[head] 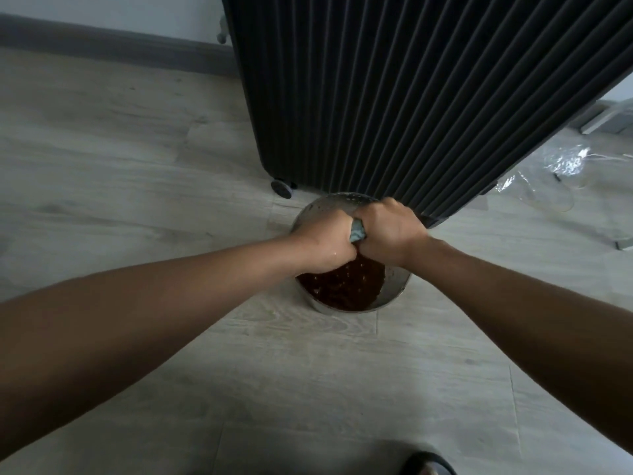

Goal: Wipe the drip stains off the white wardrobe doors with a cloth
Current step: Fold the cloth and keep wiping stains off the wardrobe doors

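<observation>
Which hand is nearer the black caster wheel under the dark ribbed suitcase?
Left. The left hand sits just below-right of the black caster wheel in view; the right hand is farther right, past the blue-grey cloth both hold.

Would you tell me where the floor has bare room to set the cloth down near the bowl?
Bare floor spreads left of the bowl, up to the skirting board and suitcase, and on the bowl's near side. Crowded: suitcase close behind the bowl; plastic wrap on the right.

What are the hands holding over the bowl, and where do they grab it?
A small bluish cloth. The left hand grips one end and the right hand the other; only its middle shows between the fists.
</observation>
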`<control>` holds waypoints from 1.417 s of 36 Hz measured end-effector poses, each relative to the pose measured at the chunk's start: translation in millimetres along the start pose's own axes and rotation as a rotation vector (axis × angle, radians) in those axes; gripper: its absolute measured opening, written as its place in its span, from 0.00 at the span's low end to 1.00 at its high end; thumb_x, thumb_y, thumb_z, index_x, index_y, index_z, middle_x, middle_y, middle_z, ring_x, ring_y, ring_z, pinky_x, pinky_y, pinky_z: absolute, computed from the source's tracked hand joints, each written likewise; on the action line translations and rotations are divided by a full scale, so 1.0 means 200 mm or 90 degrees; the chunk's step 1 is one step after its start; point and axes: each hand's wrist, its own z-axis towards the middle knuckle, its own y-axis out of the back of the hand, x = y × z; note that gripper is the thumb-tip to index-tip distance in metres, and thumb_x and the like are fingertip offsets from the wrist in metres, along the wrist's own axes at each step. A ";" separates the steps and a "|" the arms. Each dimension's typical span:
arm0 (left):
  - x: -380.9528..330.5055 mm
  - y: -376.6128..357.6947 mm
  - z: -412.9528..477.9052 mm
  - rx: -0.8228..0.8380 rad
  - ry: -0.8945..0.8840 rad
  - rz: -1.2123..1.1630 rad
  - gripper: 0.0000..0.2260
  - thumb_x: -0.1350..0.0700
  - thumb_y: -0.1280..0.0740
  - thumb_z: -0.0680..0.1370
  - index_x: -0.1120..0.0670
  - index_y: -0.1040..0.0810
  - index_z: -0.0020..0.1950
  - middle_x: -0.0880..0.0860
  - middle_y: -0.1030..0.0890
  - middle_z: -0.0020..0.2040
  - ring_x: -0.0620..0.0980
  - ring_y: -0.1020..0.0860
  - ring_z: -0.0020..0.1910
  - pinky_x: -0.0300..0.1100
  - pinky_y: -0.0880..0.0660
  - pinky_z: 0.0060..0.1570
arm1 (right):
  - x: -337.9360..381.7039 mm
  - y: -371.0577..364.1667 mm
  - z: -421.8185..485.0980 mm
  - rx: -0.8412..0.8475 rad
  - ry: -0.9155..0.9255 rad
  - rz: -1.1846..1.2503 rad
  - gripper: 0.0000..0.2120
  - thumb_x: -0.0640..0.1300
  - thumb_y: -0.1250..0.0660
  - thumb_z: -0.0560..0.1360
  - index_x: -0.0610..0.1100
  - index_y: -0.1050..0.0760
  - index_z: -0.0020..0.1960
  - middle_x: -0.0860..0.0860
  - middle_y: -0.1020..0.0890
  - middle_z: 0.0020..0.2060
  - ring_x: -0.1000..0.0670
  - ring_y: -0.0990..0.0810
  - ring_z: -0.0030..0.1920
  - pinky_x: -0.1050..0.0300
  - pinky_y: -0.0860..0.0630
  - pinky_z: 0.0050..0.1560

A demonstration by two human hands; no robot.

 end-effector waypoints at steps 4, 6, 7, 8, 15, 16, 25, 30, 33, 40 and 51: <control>0.10 -0.04 0.00 0.044 0.012 -0.189 0.13 0.60 0.27 0.76 0.53 0.24 0.58 0.50 0.19 0.49 0.47 0.20 0.48 0.41 0.24 0.42 | -0.04 0.05 -0.03 0.103 -0.002 0.075 0.08 0.48 0.28 0.74 0.50 0.27 0.48 0.54 0.23 0.43 0.53 0.24 0.45 0.57 0.30 0.42; 0.10 -0.01 -0.03 0.073 0.062 -0.328 0.21 0.58 0.25 0.76 0.51 0.28 0.66 0.50 0.20 0.55 0.45 0.22 0.50 0.40 0.27 0.41 | -0.08 0.11 -0.07 0.130 -0.044 0.222 0.20 0.50 0.23 0.71 0.52 0.29 0.57 0.53 0.22 0.51 0.53 0.23 0.51 0.57 0.27 0.48; 0.08 0.04 -0.07 0.089 0.087 -0.411 0.22 0.58 0.25 0.76 0.51 0.28 0.67 0.50 0.20 0.57 0.45 0.22 0.51 0.40 0.29 0.41 | -0.09 0.18 -0.10 0.132 -0.085 0.314 0.23 0.50 0.21 0.70 0.52 0.29 0.59 0.53 0.21 0.53 0.53 0.22 0.53 0.56 0.24 0.51; 0.05 0.09 -0.11 0.102 0.105 -0.503 0.21 0.59 0.25 0.77 0.50 0.27 0.67 0.50 0.19 0.58 0.46 0.22 0.51 0.41 0.29 0.42 | -0.09 0.26 -0.14 0.124 -0.114 0.394 0.25 0.51 0.21 0.69 0.52 0.28 0.61 0.52 0.20 0.54 0.53 0.20 0.54 0.54 0.21 0.51; -0.41 0.66 -0.74 -0.024 0.215 -0.996 0.11 0.63 0.35 0.82 0.51 0.20 0.60 0.49 0.13 0.49 0.47 0.15 0.50 0.49 0.27 0.58 | 0.31 1.11 -0.59 0.165 -0.168 0.784 0.21 0.55 0.29 0.72 0.44 0.21 0.60 0.47 0.15 0.51 0.50 0.16 0.51 0.57 0.19 0.48; -0.51 0.80 -0.88 -0.069 0.228 -1.025 0.11 0.65 0.36 0.82 0.52 0.20 0.59 0.50 0.13 0.48 0.47 0.15 0.49 0.49 0.26 0.61 | 0.40 1.31 -0.65 0.153 -0.175 0.807 0.18 0.51 0.29 0.74 0.41 0.20 0.59 0.46 0.15 0.49 0.49 0.16 0.48 0.58 0.20 0.45; -1.23 1.84 -2.11 -0.309 0.168 -1.083 0.16 0.69 0.30 0.75 0.65 0.24 0.63 0.61 0.16 0.57 0.59 0.18 0.60 0.54 0.23 0.64 | 1.17 2.67 -1.12 0.261 -0.086 0.869 0.08 0.44 0.31 0.74 0.39 0.21 0.48 0.42 0.18 0.41 0.44 0.20 0.41 0.47 0.25 0.47; -1.48 2.26 -2.82 -0.506 0.201 -0.941 0.11 0.68 0.35 0.80 0.62 0.18 0.60 0.63 0.16 0.58 0.62 0.20 0.58 0.59 0.24 0.61 | 1.70 3.15 -1.33 0.295 -0.018 0.839 0.09 0.37 0.37 0.81 0.42 0.20 0.45 0.45 0.17 0.40 0.41 0.21 0.45 0.42 0.27 0.52; -1.57 2.38 -3.29 -0.667 0.131 -0.910 0.10 0.66 0.33 0.78 0.62 0.16 0.57 0.62 0.15 0.56 0.58 0.17 0.56 0.49 0.19 0.57 | 2.12 3.35 -1.50 0.352 0.066 0.856 0.08 0.38 0.38 0.83 0.41 0.22 0.48 0.46 0.16 0.42 0.45 0.18 0.44 0.47 0.21 0.46; -1.65 2.25 -4.46 -1.049 0.145 -0.903 0.07 0.61 0.33 0.81 0.61 0.22 0.57 0.63 0.20 0.54 0.60 0.22 0.53 0.49 0.20 0.47 | 3.16 3.40 -2.15 0.446 0.371 0.686 0.12 0.48 0.38 0.84 0.49 0.23 0.43 0.46 0.22 0.37 0.45 0.27 0.35 0.56 0.29 0.31; -1.77 1.54 -6.00 -1.436 0.440 -0.680 0.11 0.49 0.43 0.87 0.41 0.22 0.52 0.47 0.16 0.47 0.46 0.17 0.48 0.41 0.21 0.42 | 4.31 2.89 -3.60 0.604 0.625 0.503 0.12 0.50 0.41 0.85 0.48 0.22 0.50 0.36 0.19 0.51 0.37 0.17 0.46 0.42 0.22 0.43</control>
